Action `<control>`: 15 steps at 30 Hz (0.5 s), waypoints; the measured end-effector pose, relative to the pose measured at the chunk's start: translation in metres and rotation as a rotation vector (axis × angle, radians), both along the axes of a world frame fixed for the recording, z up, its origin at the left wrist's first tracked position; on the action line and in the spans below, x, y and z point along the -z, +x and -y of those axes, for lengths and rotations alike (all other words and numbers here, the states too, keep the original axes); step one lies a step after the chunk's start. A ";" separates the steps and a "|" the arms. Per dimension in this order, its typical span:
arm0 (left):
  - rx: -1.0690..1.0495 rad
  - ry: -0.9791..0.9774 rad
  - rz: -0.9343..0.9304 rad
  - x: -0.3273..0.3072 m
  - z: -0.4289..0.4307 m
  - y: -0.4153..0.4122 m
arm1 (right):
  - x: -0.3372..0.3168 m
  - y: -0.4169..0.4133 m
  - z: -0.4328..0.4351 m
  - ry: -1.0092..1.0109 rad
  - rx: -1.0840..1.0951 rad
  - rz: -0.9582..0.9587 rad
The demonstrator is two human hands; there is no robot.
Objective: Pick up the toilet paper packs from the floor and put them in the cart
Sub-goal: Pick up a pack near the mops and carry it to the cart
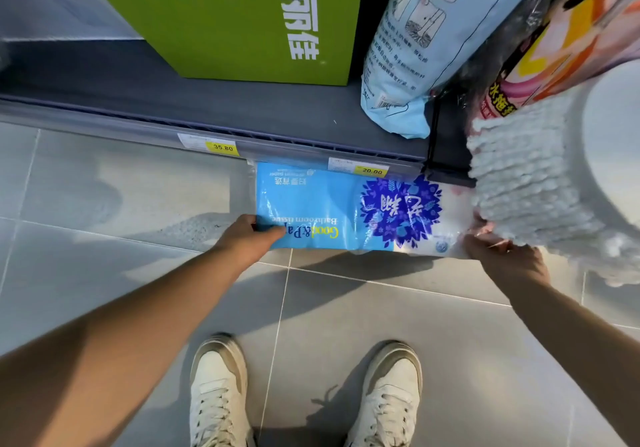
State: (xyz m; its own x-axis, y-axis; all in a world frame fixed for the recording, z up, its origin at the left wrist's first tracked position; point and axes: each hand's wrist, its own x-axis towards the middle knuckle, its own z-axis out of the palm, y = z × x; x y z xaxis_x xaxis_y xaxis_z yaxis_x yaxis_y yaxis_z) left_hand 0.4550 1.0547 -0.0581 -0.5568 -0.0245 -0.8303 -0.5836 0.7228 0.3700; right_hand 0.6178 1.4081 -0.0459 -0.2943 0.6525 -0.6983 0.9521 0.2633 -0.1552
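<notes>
A blue and white toilet paper pack with a purple flower print lies lengthwise on the grey floor tiles, pushed against the base of the bottom shelf. My left hand grips its left end, thumb on top. My right hand grips its right end, where the wrap is white; the fingers there are partly hidden under a hanging mop head. No cart is in view.
The low grey shelf carries a green box, a light blue bag and packaged mops. A white mop head hangs over the pack's right end. Price tags line the shelf edge. My white shoes stand on the tiles below.
</notes>
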 end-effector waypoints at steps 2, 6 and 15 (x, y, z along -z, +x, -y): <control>-0.043 -0.009 0.013 0.003 0.013 0.002 | -0.008 0.003 0.018 0.023 -0.033 -0.087; -0.142 -0.026 0.071 0.001 0.044 0.010 | -0.005 0.026 0.044 -0.014 0.051 -0.108; -0.064 -0.012 0.214 -0.014 0.114 0.035 | -0.002 0.053 0.090 -0.089 -0.110 0.185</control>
